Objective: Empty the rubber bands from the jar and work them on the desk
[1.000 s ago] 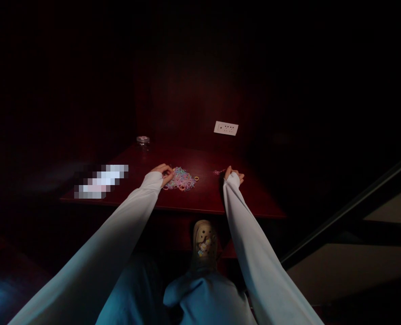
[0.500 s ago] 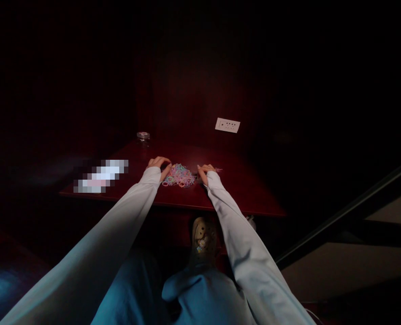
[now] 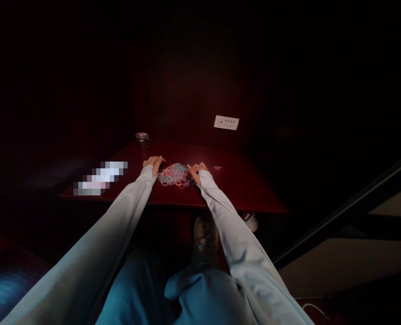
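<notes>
Darkness covers most of the room, and light falls only on a dark red, glossy wooden table point(image 3: 251, 192) and on a white rectangular socket plate point(image 3: 226, 123) on the wall behind it. Near the front edge of this table lies a loose pile of small, pastel-coloured, ring-shaped bands point(image 3: 174, 175), between the two hands, and I think this position lets both reach it without stretching. The left hand point(image 3: 152, 164) is at the left side of the pile, with its fingers bent loosely towards it; whether they grasp a band, I cannot tell. The right hand point(image 3: 198, 169) is at the opposite side, its fingers curled and its thumb turned to the pile; they may pinch something small, but this is too small to be sure. Further right, a small pinkish cluster of bands point(image 3: 217, 168) lies apart, perhaps so that it does not mix with the big pile. At the back left stands a clear, round jar with a pale lid point(image 3: 142, 136), probably out of the way of the sleeves. A bright blurred patch point(image 3: 102, 177) at the left cannot be identified.
</notes>
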The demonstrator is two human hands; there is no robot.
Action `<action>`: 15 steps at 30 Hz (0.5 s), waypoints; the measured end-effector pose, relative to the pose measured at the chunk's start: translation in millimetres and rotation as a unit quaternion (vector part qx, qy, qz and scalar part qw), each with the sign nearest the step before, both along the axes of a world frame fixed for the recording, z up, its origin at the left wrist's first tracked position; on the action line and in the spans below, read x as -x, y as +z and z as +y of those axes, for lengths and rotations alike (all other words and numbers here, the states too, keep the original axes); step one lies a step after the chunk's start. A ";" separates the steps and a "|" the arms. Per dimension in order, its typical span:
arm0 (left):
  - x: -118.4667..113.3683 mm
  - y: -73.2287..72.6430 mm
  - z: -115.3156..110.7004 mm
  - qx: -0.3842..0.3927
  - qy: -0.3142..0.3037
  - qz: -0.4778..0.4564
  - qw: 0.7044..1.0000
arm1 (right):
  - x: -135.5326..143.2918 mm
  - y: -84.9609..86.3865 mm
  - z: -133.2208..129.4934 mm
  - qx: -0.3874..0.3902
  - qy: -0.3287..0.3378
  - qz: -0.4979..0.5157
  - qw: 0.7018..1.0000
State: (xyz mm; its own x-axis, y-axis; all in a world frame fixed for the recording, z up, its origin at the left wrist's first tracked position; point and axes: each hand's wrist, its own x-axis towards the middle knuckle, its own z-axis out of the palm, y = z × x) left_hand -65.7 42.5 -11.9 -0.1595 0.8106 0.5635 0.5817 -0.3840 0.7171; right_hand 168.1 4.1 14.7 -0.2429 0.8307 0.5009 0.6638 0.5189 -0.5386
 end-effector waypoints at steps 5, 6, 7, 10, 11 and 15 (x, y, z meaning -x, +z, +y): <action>-11.4 4.6 -21.3 -0.017 -0.073 0.145 0.987 | -0.6 1.5 0.4 0.000 0.003 0.008 1.000; -13.3 6.3 -24.8 -0.010 -0.084 0.173 0.981 | -0.7 2.0 0.1 0.000 0.002 0.005 1.000; -14.8 8.1 -27.5 -0.003 -0.092 0.193 0.977 | -0.7 2.5 -0.4 -0.002 -0.003 0.004 1.000; -16.6 13.0 -31.5 0.011 -0.097 0.211 0.973 | -0.8 4.4 -2.5 -0.019 -0.028 0.002 0.999; -16.6 14.1 -31.7 0.014 -0.096 0.212 0.972 | -0.8 5.1 -3.3 -0.024 -0.032 -0.002 0.999; -16.0 15.3 -30.5 0.021 -0.102 0.223 0.969 | -0.1 7.4 -6.2 -0.009 0.000 -0.019 1.000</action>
